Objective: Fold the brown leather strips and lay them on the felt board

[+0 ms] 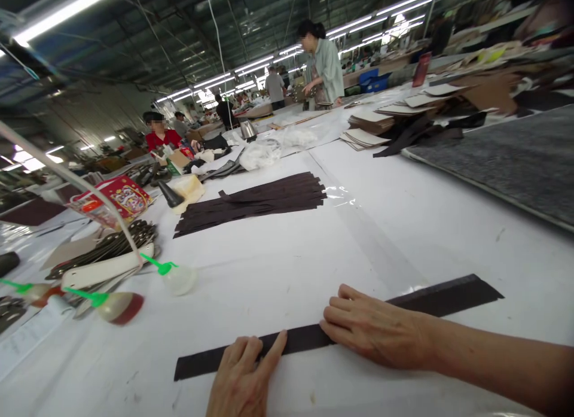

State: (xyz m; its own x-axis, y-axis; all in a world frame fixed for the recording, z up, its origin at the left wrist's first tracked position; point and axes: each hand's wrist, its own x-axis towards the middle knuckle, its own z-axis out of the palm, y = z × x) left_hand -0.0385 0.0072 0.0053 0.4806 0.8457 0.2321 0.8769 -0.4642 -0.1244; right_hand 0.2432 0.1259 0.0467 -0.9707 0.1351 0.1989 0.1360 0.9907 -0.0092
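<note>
A long dark brown leather strip point(448, 297) lies across the white table near its front edge. My left hand point(242, 378) rests on the strip's left part, fingers stretched out and pressing flat. My right hand point(374, 330) lies over the strip's middle, fingers curled slightly with the tips on the material. Neither hand lifts anything. A stack of similar dark strips point(253, 201) lies farther back on the table.
Squeeze bottles with green nozzles point(174, 276) point(114, 304) lie at the left, beside a white tool point(105, 268) and metal pieces. A grey mat point(506, 160) covers the right. Cardboard piles point(365, 130) sit behind. People work at the far tables.
</note>
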